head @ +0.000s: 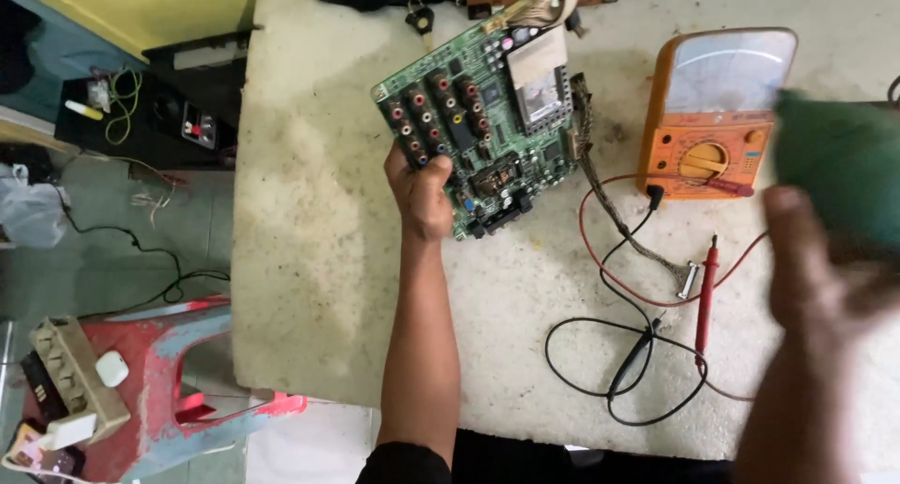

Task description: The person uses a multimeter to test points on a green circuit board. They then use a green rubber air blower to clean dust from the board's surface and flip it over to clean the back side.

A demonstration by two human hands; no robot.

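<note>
Green circuit board (pixel 487 118) lies tilted on the worn pale tabletop (pixel 309 240), left hand (pixel 420 191) fingers pinching its lower-left edge. Right hand (pixel 814 273), blurred, grips a dark green object (pixel 844 170). Orange multimeter (pixel 717 113), red probe (pixel 705 296) and black lead (pixel 630 362) lie alongside; red stool (pixel 187 390) stands on the floor.

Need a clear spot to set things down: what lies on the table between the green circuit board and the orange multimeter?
In the head view, a braided flat cable runs down the gap between circuit board and multimeter; otherwise bare tabletop.
</note>
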